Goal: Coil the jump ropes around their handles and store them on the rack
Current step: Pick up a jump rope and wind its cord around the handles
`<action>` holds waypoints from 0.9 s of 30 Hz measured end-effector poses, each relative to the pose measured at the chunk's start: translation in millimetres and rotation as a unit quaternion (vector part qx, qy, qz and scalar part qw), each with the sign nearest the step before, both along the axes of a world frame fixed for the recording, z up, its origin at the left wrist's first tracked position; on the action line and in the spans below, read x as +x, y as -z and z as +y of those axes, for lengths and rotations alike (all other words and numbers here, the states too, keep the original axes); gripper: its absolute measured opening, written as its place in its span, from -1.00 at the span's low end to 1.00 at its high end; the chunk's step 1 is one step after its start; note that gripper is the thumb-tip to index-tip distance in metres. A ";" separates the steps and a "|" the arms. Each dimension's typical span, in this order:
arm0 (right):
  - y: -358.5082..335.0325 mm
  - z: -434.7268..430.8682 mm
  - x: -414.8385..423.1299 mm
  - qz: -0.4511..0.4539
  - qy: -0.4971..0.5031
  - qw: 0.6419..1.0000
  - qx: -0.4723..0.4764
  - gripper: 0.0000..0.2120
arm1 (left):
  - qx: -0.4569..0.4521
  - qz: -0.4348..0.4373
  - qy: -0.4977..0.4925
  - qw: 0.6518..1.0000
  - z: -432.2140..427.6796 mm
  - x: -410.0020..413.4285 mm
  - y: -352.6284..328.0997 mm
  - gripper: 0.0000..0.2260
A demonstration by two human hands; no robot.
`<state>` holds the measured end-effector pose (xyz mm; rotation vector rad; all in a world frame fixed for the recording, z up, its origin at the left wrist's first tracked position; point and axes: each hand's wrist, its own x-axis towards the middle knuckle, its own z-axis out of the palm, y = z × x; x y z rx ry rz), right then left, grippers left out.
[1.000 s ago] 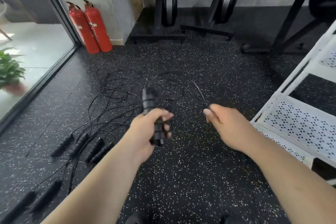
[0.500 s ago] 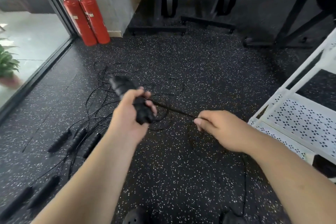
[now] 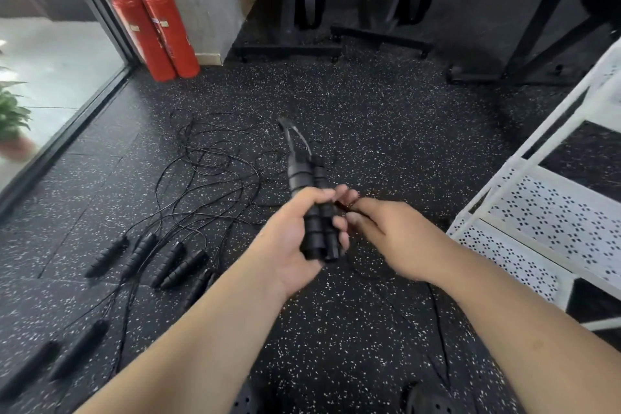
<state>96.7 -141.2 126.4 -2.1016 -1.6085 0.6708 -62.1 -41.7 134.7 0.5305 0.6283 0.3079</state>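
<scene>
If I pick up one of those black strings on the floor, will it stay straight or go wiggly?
Probably wiggly: the cords lie in loose loops and tangles. Likely light too, being so thin. Their round handles might roll if nudged.

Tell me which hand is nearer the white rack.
Right. The right hand is just left of the white rack; the left hand, gripping the handles, is farther left.

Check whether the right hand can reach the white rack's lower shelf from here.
Probably yes. The right hand is beside the rack with only bare floor between, but it pinches the cord at the handles the left hand grips.
</scene>
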 end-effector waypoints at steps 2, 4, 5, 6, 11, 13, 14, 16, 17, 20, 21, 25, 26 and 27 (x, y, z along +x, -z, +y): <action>-6.0 -3.0 8.8 0.018 -0.007 1.000 -0.014 -0.72 | 0.002 -0.004 -0.066 0.998 18.8 -5.8 -2.3 -0.51; -11.0 -7.0 21.0 0.052 0.003 0.998 -0.032 -0.71 | 0.006 -0.008 -0.156 0.988 42.2 -15.1 -5.6 -0.51; -11.9 -8.5 26.4 0.072 0.011 0.997 -0.030 -0.71 | 0.007 -0.014 -0.194 0.981 52.7 -19.6 -6.6 -0.55; -11.5 -8.9 30.5 0.089 0.019 0.996 -0.023 -0.72 | 0.005 -0.020 -0.222 0.975 60.5 -22.9 -8.1 -0.61; -5.7 -2.9 26.1 0.114 0.052 0.992 0.020 -0.70 | -0.015 -0.007 -0.144 0.989 38.8 -18.4 -5.1 -0.61; -0.7 0.5 20.3 0.096 0.042 0.994 0.022 -0.72 | -0.006 -0.001 -0.045 0.999 12.8 -8.9 -3.4 -0.60; 0.4 2.0 17.0 0.082 0.032 0.996 0.018 -0.75 | 0.002 -0.001 -0.010 1.000 2.4 -4.1 -2.2 -0.58; 3.2 4.3 10.8 0.067 0.015 0.998 0.007 -0.80 | 0.007 -0.007 0.017 1.000 -8.5 3.5 0.6 -0.58; 4.3 4.5 9.0 0.073 0.013 0.997 0.005 -0.81 | 0.000 -0.012 0.016 1.000 -8.5 5.0 1.1 -0.58; 3.7 1.2 11.3 0.103 0.007 0.995 -0.003 -0.78 | -0.003 -0.014 -0.023 1.000 6.4 2.9 -0.3 -0.55; 1.2 -0.7 14.1 0.110 0.006 0.994 -0.008 -0.77 | 0.007 -0.013 -0.052 0.999 14.4 0.3 -1.7 -0.54; -10.0 -8.2 25.9 0.054 -0.003 0.998 -0.030 -0.74 | 0.019 -0.028 -0.202 0.979 49.0 -14.5 -7.1 -0.56; -11.5 -8.9 26.9 0.042 -0.004 0.999 -0.027 -0.74 | 0.017 -0.037 -0.233 0.972 54.8 -17.9 -7.6 -0.61; -12.4 -9.2 27.2 0.033 -0.002 0.999 -0.020 -0.74 | 0.015 -0.041 -0.254 0.966 57.4 -20.0 -8.3 -0.67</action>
